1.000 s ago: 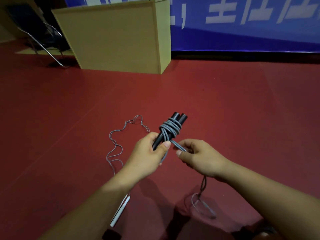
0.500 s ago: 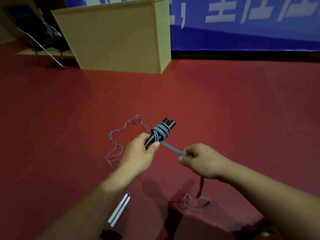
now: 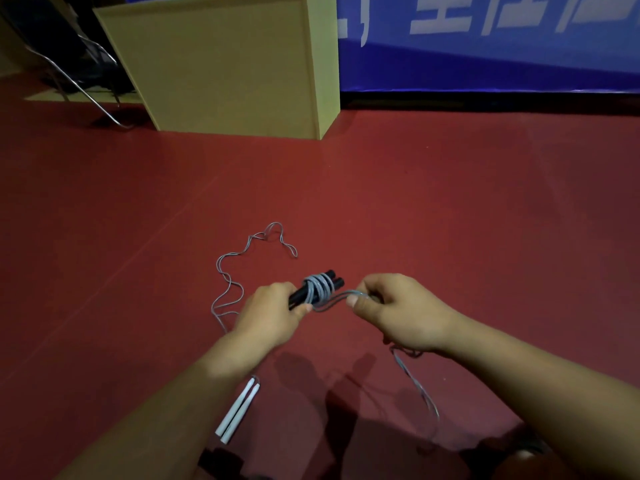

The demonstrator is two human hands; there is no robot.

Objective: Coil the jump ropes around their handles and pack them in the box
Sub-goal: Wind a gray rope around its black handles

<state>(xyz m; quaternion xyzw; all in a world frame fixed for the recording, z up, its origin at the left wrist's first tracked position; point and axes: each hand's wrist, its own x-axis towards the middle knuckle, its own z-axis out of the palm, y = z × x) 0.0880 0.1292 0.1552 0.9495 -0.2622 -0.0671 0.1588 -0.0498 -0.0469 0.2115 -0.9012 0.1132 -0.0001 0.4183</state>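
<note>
While both forearms reach out over the red floor (image 3: pixel 450 209), a pair of white handles (image 3: pixel 238 408) lies nearest, side by side on the floor under the left forearm, with a thin grey cord running from their far end. To the right, a loose length of grey rope (image 3: pixel 417 386) trails down from beneath the right hand (image 3: pixel 401 308) toward the floor. That right hand has its fingers curled and its thumb pressed down, pinching a doubled strand of the rope which leads left to the bundle. The left hand (image 3: pixel 268 313) is wrapped around the near end of two black handles (image 3: pixel 313 291), thumb on top; the handles point away and to the right, and several turns of grey rope sit coiled around them near their far tips. Just beyond the left hand, the second rope's grey cord (image 3: pixel 235 268) wanders in loose wavy loops across the floor. Farther back stands a tall tan wooden box (image 3: pixel 221 64), with a metal-legged chair (image 3: pixel 79 74) at its left. Behind the box runs a blue banner (image 3: pixel 485 46) with pale lettering.
</note>
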